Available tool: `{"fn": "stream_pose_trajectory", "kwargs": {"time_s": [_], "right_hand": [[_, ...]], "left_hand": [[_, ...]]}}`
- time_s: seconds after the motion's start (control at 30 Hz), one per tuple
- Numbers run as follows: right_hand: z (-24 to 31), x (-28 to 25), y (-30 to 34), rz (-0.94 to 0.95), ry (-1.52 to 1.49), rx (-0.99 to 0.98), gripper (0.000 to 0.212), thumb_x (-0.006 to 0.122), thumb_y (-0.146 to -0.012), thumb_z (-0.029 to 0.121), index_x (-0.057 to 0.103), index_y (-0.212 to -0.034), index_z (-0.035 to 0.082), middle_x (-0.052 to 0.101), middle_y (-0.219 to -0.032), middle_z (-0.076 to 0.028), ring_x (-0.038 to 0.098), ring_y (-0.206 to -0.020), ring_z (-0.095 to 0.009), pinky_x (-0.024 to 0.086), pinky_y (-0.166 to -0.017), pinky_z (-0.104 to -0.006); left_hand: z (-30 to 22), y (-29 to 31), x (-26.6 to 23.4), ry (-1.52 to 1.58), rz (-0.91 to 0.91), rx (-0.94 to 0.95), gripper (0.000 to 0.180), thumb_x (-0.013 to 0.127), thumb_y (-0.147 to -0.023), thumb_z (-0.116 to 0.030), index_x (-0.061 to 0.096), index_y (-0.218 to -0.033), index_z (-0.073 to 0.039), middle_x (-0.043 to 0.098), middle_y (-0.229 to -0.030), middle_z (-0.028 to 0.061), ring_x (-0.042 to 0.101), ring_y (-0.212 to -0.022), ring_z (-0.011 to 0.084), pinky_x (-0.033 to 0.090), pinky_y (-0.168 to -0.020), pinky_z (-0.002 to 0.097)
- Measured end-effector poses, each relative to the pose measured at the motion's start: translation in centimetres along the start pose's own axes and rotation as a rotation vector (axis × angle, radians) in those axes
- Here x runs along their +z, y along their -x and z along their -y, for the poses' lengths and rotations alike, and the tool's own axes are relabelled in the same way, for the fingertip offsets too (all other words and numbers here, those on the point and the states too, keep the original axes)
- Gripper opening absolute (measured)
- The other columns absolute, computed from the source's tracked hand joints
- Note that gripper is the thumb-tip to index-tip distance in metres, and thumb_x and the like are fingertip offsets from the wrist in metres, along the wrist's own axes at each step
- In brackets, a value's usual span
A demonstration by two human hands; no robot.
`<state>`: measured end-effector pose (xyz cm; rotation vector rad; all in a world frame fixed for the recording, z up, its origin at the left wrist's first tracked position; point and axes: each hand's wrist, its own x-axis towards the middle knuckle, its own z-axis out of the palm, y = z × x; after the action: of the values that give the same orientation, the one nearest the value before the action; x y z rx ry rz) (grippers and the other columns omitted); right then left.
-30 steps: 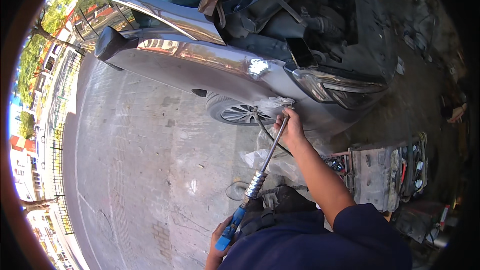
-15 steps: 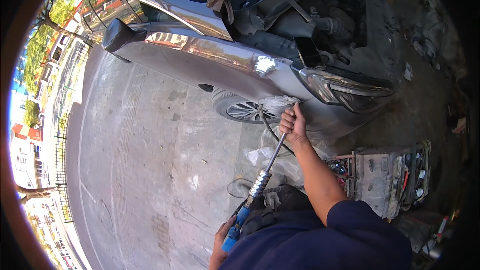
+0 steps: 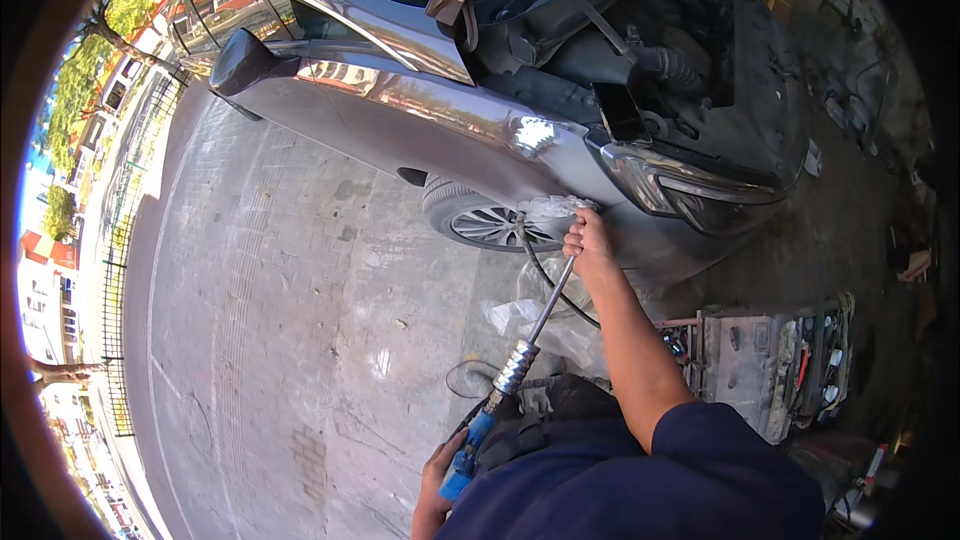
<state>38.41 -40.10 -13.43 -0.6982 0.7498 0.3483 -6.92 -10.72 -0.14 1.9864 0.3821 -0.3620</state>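
Note:
A slide-hammer dent puller [image 3: 514,368] slants from my lap toward the front of a grey car [image 3: 480,152]. It has a blue handle, a ribbed silver weight and a thin steel rod. My left hand [image 3: 436,475] is closed round the blue handle by my waist. Up at the rod's far end, my right hand [image 3: 588,238] grips it close to the wheel arch, hiding the tip. Just beyond those fingers is a rough whitish patch [image 3: 555,207] on the fender's lower edge. Beside it a black cable [image 3: 540,265] runs down from the arch, in front of the wheel [image 3: 490,224].
The hood is raised, and a dark phone-like slab [image 3: 620,112] rests above the headlight [image 3: 690,185]. Clear plastic sheeting [image 3: 515,317] lies on the paving below the wheel. To my right stands a worn tool cart [image 3: 745,365] with cluttered trays.
My right hand has shifted slightly at the rod's end, its thumb now lower against the fingers. The view has moved a little; both hands keep their hold.

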Motion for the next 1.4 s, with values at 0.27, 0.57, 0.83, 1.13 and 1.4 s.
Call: {"fn": "stream_pose_trajectory", "kwargs": {"time_s": [0.27,0.57,0.83,1.13,1.4], "right_hand": [[-0.9,-3.6,-1.9,0.884,-0.622,0.240,0.035,0.066,-0.109,0.032,0.054,-0.080,0.016,0.039,-0.062,0.007,0.031,-0.045,-0.008,0.028,-0.041,-0.0268],[-2.7,0.3,0.3,-0.272,0.262,-0.282,0.019,0.071,-0.105,0.015,0.054,-0.095,0.013,0.050,-0.075,0.001,0.042,-0.053,-0.009,0.033,-0.045,-0.0272],[-4.3,-0.2,3.2,-0.032,0.118,-0.230,0.008,0.068,-0.105,0.010,0.060,-0.106,0.009,0.062,-0.083,-0.004,0.051,-0.059,-0.011,0.043,-0.050,-0.0308],[-4.1,0.4,2.6,-0.045,0.150,-0.232,0.007,0.068,-0.106,0.012,0.063,-0.109,0.009,0.068,-0.088,-0.005,0.055,-0.063,-0.012,0.049,-0.055,-0.0327],[-3.8,1.0,2.7,-0.055,0.141,-0.236,0.006,0.066,-0.106,0.012,0.063,-0.102,0.008,0.068,-0.086,-0.005,0.054,-0.060,-0.011,0.049,-0.053,-0.0318]], "left_hand": [[-1.3,0.0,-0.9,-0.071,-0.001,0.027,0.075,0.082,-0.086,-0.028,0.064,-0.156,-0.008,0.075,-0.132,0.0241,0.075,-0.123,0.0397,0.057,-0.104,0.0435],[0.9,-0.1,0.0,0.151,0.035,-0.070,0.071,0.083,-0.090,-0.025,0.064,-0.155,-0.004,0.075,-0.136,0.0245,0.074,-0.129,0.0338,0.055,-0.108,0.0414],[1.0,1.1,0.2,0.171,0.004,-0.099,0.075,0.085,-0.087,-0.025,0.063,-0.156,-0.003,0.074,-0.139,0.0249,0.072,-0.133,0.0340,0.054,-0.111,0.0416],[1.3,0.4,0.7,0.167,-0.017,-0.056,0.076,0.084,-0.087,-0.025,0.063,-0.157,-0.004,0.074,-0.139,0.0244,0.072,-0.132,0.0338,0.054,-0.112,0.0416],[1.2,0.1,0.6,0.142,-0.002,-0.058,0.074,0.083,-0.088,-0.023,0.063,-0.157,-0.005,0.073,-0.139,0.0248,0.072,-0.132,0.0340,0.054,-0.111,0.0417]]}}
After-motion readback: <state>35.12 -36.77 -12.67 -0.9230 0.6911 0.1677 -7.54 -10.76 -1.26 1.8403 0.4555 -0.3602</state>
